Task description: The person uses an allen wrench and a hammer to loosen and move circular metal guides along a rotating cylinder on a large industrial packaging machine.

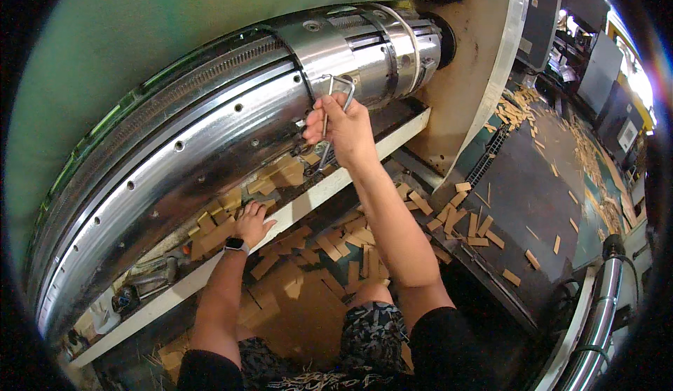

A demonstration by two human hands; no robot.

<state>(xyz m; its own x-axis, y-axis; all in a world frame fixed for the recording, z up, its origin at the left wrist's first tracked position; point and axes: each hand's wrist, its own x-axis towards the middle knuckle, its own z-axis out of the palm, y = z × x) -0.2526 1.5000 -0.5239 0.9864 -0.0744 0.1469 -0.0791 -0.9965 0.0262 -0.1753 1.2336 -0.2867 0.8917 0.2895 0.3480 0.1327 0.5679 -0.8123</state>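
My right hand [345,126] is closed around bent steel rods that look like hex keys [351,91]. Their bent ends stick out above my fist, close to the steel cylinder [256,100], and a straight part shows below it. Bolt holes run in a row along this shiny cylinder. Lower and to the left, my left hand [254,225] lies with its fingers spread, at the white beam [308,206] and the cardboard scraps [205,242] on the ledge behind it. A watch is on the left wrist. My right fingertips partly hide the cylinder's lower side.
A large green roller [161,33] curves above the cylinder, and a machine side wall [468,75] stands to the right. Cut cardboard strips [484,230] litter the floor. Tools [151,280] lie on the ledge at lower left. A shiny pipe [599,314] stands at lower right.
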